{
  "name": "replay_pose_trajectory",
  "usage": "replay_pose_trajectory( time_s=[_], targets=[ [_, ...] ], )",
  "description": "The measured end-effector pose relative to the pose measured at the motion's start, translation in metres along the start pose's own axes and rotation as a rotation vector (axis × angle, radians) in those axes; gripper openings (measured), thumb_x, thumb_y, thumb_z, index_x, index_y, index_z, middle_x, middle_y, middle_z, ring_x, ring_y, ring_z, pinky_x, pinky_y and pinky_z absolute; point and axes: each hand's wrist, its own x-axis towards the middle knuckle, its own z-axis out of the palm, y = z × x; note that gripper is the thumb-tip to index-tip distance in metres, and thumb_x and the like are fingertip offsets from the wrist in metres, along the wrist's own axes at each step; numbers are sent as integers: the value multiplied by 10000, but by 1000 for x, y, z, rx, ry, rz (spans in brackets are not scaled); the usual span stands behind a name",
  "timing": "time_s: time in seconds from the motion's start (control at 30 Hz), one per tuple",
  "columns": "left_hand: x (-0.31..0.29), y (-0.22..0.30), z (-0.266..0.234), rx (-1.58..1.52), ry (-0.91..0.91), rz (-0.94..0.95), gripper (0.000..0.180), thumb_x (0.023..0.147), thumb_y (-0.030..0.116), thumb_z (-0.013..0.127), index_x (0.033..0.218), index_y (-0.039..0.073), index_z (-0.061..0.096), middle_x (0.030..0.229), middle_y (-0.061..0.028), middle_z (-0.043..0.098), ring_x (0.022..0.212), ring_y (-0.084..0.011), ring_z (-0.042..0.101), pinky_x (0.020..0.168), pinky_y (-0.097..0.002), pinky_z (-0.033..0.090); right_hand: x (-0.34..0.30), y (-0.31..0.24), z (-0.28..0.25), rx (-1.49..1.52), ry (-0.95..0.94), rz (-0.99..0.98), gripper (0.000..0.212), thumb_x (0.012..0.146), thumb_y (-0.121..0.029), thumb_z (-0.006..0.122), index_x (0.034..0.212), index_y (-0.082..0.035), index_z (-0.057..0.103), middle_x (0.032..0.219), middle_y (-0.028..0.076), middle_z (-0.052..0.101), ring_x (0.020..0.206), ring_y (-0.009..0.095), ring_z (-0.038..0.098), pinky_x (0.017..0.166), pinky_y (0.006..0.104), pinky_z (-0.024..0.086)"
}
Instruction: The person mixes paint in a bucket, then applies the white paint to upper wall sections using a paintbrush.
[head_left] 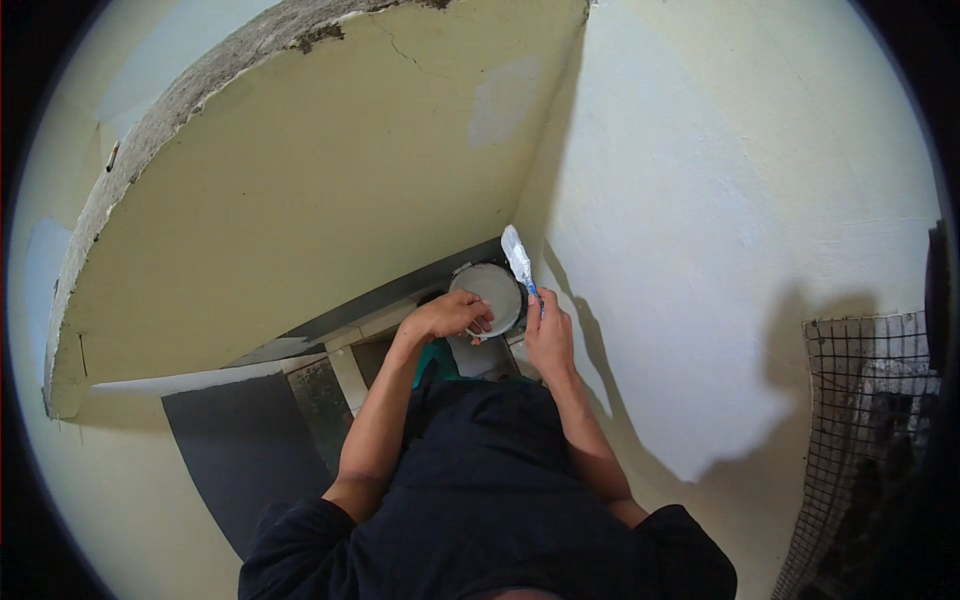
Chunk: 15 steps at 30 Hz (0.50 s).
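My right hand (549, 333) grips the blue handle of a paintbrush (517, 256), its head coated white and pointing up and away beside the corner. Just left of it, a round pail (487, 281) shows a pale grey-white surface inside its rim. My left hand (458, 315) is over the pail's left side, fingers loosely bent and slightly apart. Nothing shows between those fingers, and whether they touch the pail I cannot tell.
A cream wall (340, 190) with a rough broken edge rises ahead. Close on my right stands a wall with a large white patch (650, 260). Wire mesh (865, 365) covers an opening at far right. Something green (434, 362) and a dark panel (245, 440) lie below left.
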Motion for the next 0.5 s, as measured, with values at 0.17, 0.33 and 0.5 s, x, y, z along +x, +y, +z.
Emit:
replay_pose_trajectory(
  time_s=[0.17,0.33,0.5],
  targets=[
    [1,1,17,-44,-64,-48,429,1006,329,440,1122,-31,643,1031,-141,702,980,-221,677,809,-333,528,-6,4,1,-74,-3,-72,178,988,-162,476,1039,9,471,820,275,633,786,482,604,641,543,450],
    [-8,1,16,-22,-45,-22,422,1009,312,429,1133,-33,639,1050,-143,700,991,-228,674,825,-336,525,-19,-4,-9,-60,-18,-97,162,982,-152,487,1015,7,474,813,271,634,770,472,612,627,535,462],
    [-16,-3,16,3,-18,12,412,1012,293,418,1146,-33,632,1071,-143,695,1007,-231,667,841,-335,522,-36,6,-8,-82,21,-151,163,978,-153,498,1013,5,484,810,258,642,763,456,626,620,520,480]
  ],
)
